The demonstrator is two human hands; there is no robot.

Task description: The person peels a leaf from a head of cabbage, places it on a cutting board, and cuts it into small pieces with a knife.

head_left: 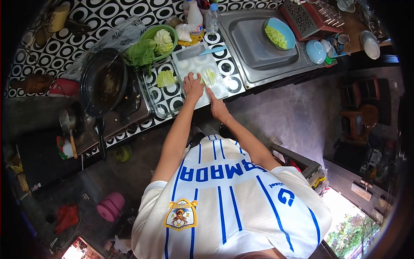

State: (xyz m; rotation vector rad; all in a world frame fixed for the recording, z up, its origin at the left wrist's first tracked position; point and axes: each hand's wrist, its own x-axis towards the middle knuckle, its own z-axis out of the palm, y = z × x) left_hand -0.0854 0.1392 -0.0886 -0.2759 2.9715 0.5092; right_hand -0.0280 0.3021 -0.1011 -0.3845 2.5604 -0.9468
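Note:
A pale, translucent cutting board [186,65] lies on the patterned counter, with pieces of light green leaf [209,76] on it. My left hand [193,86] rests at the board's middle, fingers bent down beside the leaf pieces; whatever lies under them is hidden. Close to its right, my right hand [219,108] points forward with a finger extended near the board's front part; its other fingers are folded, and I cannot make out anything in them. Across the board's far end lies a cleaver with a light blue handle [212,51]. Left of the board is a loose cabbage leaf [165,79].
Behind left stands a green basin [172,33] with leafy vegetables. A black wok [103,82] sits on the stove at left. Bottles [212,19] stand behind the board. At right, a blue bowl [290,34] of shredded greens sits on the steel sink [246,77].

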